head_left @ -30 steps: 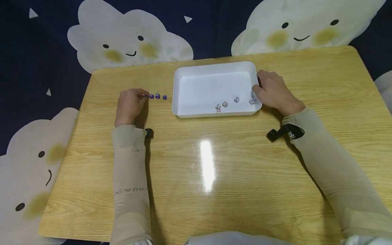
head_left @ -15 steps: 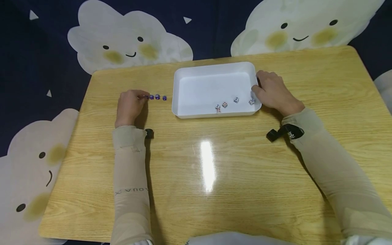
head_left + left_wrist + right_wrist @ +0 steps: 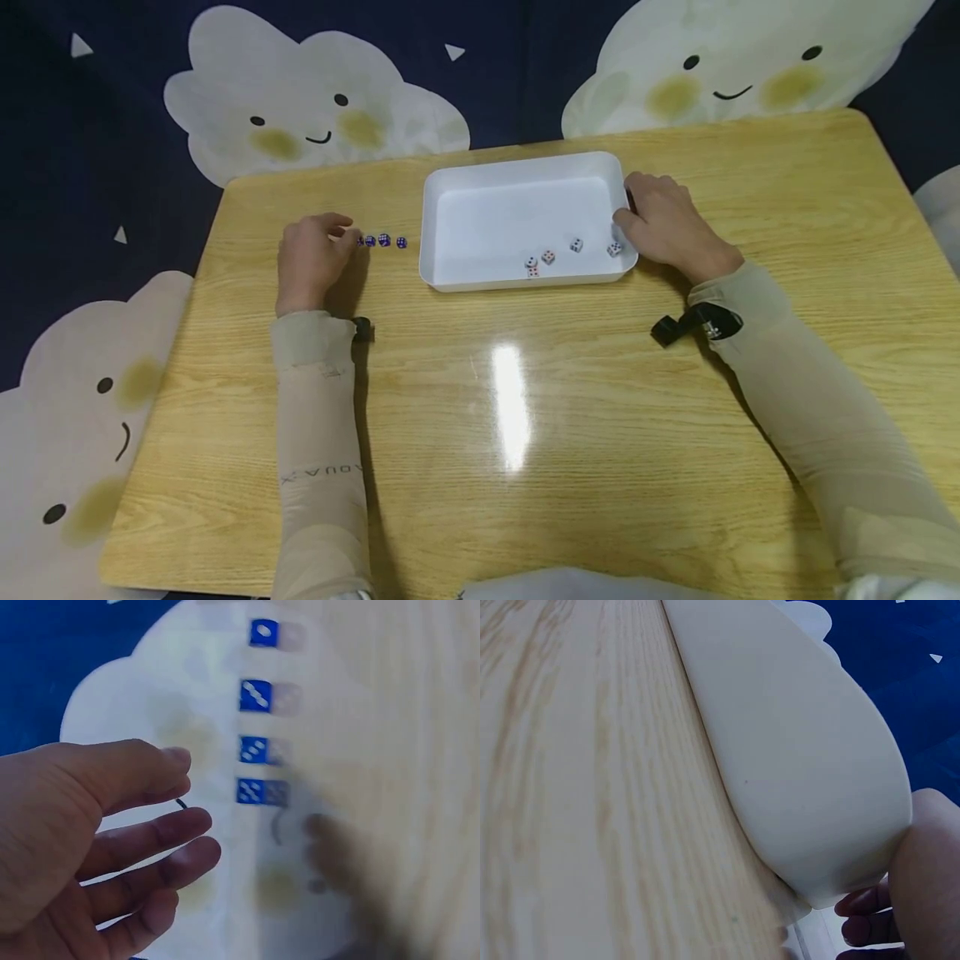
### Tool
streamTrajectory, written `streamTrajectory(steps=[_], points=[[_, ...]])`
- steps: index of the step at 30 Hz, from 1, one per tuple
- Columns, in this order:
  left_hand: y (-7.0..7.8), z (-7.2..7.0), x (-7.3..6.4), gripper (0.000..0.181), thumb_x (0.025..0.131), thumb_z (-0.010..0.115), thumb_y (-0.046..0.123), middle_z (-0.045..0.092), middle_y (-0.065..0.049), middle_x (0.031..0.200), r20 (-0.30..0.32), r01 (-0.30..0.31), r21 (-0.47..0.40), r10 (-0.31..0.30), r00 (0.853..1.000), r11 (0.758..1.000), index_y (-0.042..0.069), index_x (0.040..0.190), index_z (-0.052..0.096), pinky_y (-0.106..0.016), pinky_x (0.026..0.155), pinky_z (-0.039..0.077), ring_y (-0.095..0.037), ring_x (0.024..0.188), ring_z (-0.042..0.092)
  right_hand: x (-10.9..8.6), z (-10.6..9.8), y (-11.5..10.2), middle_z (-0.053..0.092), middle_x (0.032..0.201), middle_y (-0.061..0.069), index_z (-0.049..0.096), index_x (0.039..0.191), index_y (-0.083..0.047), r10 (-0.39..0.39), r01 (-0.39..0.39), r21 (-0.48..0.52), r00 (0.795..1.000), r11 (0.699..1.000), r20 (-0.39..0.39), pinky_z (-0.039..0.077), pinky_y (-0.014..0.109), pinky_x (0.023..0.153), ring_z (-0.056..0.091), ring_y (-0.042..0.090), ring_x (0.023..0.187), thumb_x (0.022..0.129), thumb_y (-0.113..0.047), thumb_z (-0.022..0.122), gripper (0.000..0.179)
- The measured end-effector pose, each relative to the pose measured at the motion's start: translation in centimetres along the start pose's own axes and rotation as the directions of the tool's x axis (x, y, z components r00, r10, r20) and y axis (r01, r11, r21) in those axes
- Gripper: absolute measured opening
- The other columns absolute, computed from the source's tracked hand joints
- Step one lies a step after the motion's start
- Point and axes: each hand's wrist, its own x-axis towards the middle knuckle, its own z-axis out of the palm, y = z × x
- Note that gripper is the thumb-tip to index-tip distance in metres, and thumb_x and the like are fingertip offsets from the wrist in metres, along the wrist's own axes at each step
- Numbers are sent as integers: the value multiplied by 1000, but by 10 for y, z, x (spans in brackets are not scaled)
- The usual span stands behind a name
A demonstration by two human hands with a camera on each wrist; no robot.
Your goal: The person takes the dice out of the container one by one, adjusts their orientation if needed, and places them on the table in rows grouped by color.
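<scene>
Several blue dice stand in a row on the table, left of a white tray. At the left end of that row is my left hand; the left wrist view shows its fingers loosely bent, apart from the dice, with nothing between them. My right hand grips the tray's right end, thumb over the rim and the other fingers at the outer wall. Inside the tray, several white dice lie toward the front and right; a few have red pips.
The light wooden table extends in front of the tray and on both sides. A dark cloth with cloud faces hangs behind its back edge. Black wrist straps sit on the sleeves.
My left hand has let go of the blue die at the row's left end and drawn slightly left, its fingers parting. The right hand keeps its grip on the tray.
</scene>
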Motion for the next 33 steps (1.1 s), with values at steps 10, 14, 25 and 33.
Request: streamTrajectory(steps=[10, 14, 25, 33], points=[[26, -6, -2, 32, 103, 62, 24, 77, -22, 114, -76, -127, -15, 126, 989, 992, 5, 126, 73, -51, 86, 60, -37, 97, 75, 1, 1, -1, 58, 113, 24, 54, 120, 4, 4, -4, -1, 1000, 1000, 2, 36, 60, 97, 49, 45, 111, 101, -26, 37, 40], [43, -6, -4, 31, 102, 63, 23, 78, -20, 111, -80, -178, -19, 176, 981, 984, 5, 124, 74, -49, 86, 60, -36, 95, 76, 1, 1, 0, 58, 111, 24, 55, 119, 4, -3, 3, -1, 1000, 1000, -2, 37, 59, 96, 49, 45, 110, 100, -26, 37, 39], [77, 4, -9, 29, 100, 67, 23, 80, -16, 108, -16, -279, -15, 279, 960, 960, 6, 121, 76, -44, 83, 60, -31, 91, 77, 1, 1, 0, 58, 107, 23, 55, 114, 3, -15, 15, -2, 1000, 1000, -9, 37, 58, 93, 49, 44, 106, 100, -26, 38, 36], [90, 12, -12, 28, 100, 67, 24, 80, -13, 105, 29, -368, -17, 369, 929, 930, 7, 120, 76, -41, 81, 59, -27, 88, 77, 1, 2, 2, 57, 103, 22, 55, 110, 2, -24, 24, 1, 999, 1000, -21, 38, 57, 90, 49, 42, 102, 100, -25, 39, 33]])
